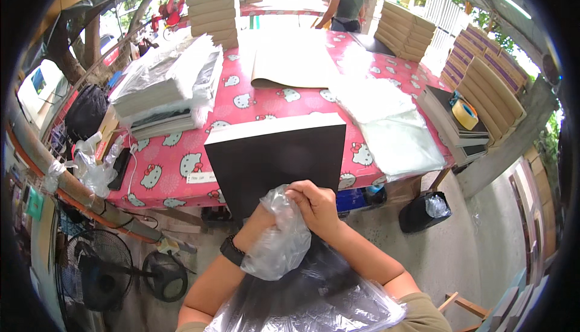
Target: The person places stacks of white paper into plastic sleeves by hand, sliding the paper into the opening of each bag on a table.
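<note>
My right hand point(315, 206) pinches the upper edge of a crumpled clear plastic bag point(279, 252). My left hand point(261, 218), with a black watch on its wrist, is partly covered by the same plastic, so its fingers are hidden. Just beyond both hands, a thick black-covered block like a book point(275, 154) leans at the table's near edge, its white page edge on top. Nearest my body, a dark flat thing under shiny clear plastic point(302, 302) lies below my forearms.
The table has a pink patterned cloth point(163, 145). Plastic-wrapped stacks point(160, 78) stand left, and flat clear plastic sleeves point(402, 141) lie right. A tape roll point(464, 114) sits on dark books. A bin point(425, 212) and a fan point(96, 270) are on the floor. A person point(347, 6) stands far off.
</note>
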Tool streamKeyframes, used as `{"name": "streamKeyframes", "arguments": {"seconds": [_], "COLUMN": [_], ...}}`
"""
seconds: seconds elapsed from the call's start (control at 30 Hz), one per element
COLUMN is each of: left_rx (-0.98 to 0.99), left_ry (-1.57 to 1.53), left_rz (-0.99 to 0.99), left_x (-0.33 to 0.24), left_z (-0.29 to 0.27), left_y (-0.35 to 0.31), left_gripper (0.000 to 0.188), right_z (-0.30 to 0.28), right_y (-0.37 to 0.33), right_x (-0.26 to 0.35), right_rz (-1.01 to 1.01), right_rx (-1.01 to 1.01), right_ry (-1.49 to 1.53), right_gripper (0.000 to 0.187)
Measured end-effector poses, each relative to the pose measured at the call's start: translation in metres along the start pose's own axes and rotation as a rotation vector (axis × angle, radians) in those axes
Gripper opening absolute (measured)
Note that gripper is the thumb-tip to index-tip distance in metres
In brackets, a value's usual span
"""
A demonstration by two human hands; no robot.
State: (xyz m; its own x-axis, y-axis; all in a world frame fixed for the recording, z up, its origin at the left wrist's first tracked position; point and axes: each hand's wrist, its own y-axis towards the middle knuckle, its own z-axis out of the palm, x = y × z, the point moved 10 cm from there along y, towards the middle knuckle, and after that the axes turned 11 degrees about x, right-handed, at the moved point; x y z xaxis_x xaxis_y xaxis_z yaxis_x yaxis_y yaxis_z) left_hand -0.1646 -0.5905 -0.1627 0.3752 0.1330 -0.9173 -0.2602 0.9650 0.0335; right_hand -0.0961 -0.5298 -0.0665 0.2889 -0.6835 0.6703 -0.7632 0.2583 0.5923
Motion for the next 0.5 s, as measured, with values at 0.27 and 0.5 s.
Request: {"name": "streamKeyframes", "arguments": {"seconds": [0.27,0.5], "left_rx": [-0.129,0.015], "left_ry": [-0.158,-0.24], "left_rz": [0.181,-0.031], "left_x": [-0.026,0.005], "left_z": [-0.005,0.001], "left_y": [-0.007,-0.007], "left_gripper": [0.024,0.023], "right_z": [0.0,0.008], "right_y": [-0.009,-0.005], "right_x": [-0.048,-0.035], "right_rz": [0.321,0.298], "right_rx": [0.084,0.253], "right_ry": [0.476,0.32], "right_gripper": [0.015,0.011]}}
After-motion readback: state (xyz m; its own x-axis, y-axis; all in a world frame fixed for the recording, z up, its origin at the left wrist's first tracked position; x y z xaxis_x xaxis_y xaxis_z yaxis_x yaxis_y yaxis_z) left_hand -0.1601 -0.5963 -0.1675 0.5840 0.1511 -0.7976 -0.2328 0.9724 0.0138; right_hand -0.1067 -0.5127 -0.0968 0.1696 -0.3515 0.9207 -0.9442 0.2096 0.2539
